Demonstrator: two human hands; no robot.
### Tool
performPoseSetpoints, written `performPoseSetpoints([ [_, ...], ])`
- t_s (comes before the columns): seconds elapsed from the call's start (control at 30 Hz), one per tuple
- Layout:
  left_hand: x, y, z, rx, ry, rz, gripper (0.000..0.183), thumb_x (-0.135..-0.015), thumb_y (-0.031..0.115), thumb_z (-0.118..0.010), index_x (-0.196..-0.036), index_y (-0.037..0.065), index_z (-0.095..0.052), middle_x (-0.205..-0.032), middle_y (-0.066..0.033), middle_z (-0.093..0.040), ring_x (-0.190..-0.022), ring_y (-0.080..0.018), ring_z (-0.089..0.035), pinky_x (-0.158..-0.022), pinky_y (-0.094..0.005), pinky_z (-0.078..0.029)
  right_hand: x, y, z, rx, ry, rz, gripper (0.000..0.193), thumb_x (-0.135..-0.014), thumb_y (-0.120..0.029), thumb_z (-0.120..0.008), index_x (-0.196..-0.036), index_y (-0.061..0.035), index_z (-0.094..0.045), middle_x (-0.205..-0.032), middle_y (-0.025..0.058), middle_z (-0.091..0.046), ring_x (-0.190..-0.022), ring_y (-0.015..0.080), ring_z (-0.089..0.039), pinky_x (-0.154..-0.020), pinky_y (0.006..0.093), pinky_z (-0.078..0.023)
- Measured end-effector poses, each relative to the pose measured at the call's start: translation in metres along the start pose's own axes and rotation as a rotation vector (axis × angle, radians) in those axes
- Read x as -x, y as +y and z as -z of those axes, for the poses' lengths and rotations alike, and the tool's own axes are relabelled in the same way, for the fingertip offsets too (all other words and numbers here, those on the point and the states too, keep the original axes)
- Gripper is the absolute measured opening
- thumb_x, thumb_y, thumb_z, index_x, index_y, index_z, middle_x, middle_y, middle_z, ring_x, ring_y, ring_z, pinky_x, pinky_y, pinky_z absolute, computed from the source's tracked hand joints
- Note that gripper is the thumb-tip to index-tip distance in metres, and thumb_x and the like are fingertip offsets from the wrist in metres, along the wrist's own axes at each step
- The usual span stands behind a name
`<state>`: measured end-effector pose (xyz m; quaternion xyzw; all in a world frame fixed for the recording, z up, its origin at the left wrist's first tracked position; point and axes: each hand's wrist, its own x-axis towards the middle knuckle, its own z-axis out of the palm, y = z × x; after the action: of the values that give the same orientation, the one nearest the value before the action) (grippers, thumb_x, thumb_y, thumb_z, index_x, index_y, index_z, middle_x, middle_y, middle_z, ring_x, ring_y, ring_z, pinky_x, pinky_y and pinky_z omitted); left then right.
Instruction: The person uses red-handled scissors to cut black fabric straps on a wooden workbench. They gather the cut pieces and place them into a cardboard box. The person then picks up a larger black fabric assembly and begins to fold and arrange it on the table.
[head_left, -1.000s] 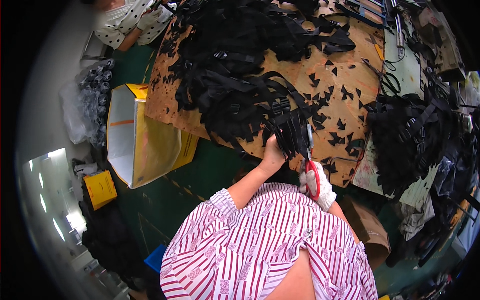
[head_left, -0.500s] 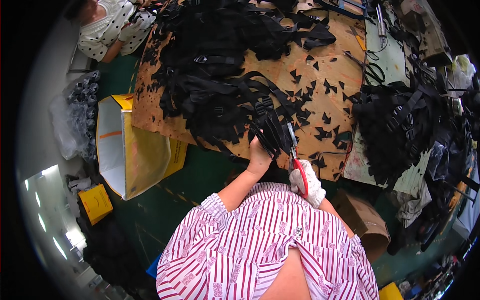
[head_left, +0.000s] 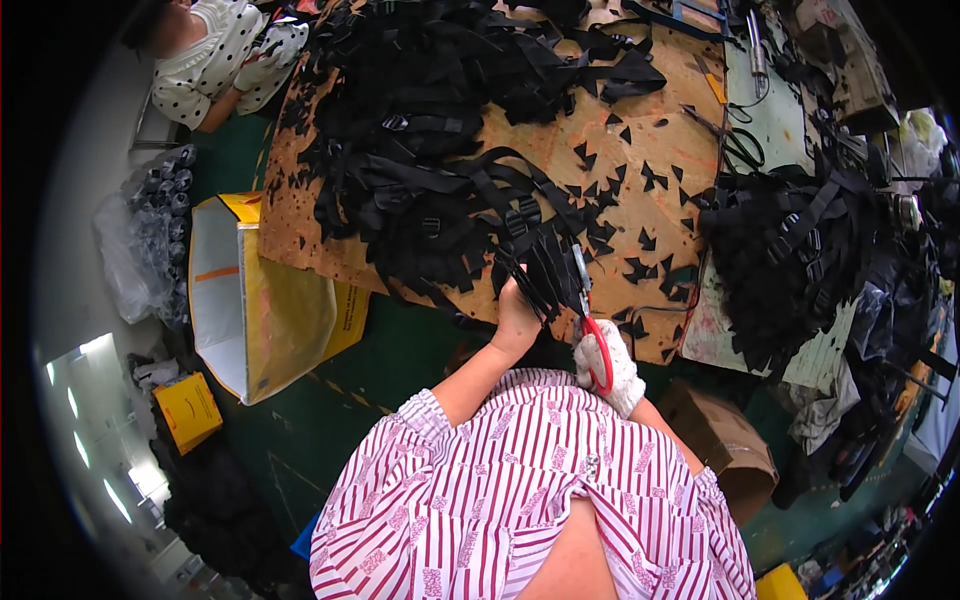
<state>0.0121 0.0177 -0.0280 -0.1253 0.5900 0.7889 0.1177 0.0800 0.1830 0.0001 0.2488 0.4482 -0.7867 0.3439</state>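
Note:
My bare left hand (head_left: pixel 517 318) is closed round a bunch of black webbing straps (head_left: pixel 538 275) near the front edge of the worktable. In a white glove, my right hand (head_left: pixel 612 368) grips red-handled scissors (head_left: pixel 599 350). Their metal blades point away from me, right beside the strap ends; whether they touch cannot be made out. Black buckles (head_left: pixel 522 215) hang on the webbing just beyond my left hand. From there the straps run into a large heap of black strap pieces (head_left: pixel 420 200) on the table.
Small black triangular offcuts (head_left: pixel 640 268) litter the brown tabletop (head_left: pixel 540 130). More black buckled straps (head_left: pixel 790 250) lie on the pale table to the right, near black-handled scissors (head_left: pixel 742 148). A yellow bag (head_left: pixel 290 325), a cardboard box (head_left: pixel 725 440) and another person (head_left: pixel 215 65) surround the table.
The whole view has shifted slightly left. Both hands keep their grips; the strap ends fan a little differently beside the scissors.

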Motion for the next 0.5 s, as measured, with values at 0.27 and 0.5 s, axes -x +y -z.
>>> performPoseSetpoints([
  [0.27,-0.004,-0.005,0.003,-0.057,-0.018,-0.073,0.008,-0.083,-0.004,-0.050,-0.086,0.003,-0.052,-0.070,0.0032,-0.052,-0.061,-0.0057,-0.051,-0.048,-0.0201,-0.037,-0.007,0.015,0.008,0.032,-0.011,0.102,0.041,-0.087,-0.039,-0.061,-0.106,-0.0053,-0.047,-0.073,0.0019,-0.053,-0.058,0.0098,-0.049,-0.050,0.0216,-0.040],
  [0.5,-0.001,0.015,-0.009,0.073,-0.076,0.149,0.020,-0.095,0.016,-0.036,-0.090,0.010,-0.054,-0.067,0.0071,-0.045,-0.054,-0.0012,-0.040,-0.045,-0.0172,-0.027,-0.003,0.007,0.009,-0.045,-0.003,0.063,0.040,-0.086,-0.038,-0.061,-0.106,-0.0065,-0.046,-0.072,0.0023,-0.052,-0.054,0.0100,-0.047,-0.046,0.0217,-0.039],
])
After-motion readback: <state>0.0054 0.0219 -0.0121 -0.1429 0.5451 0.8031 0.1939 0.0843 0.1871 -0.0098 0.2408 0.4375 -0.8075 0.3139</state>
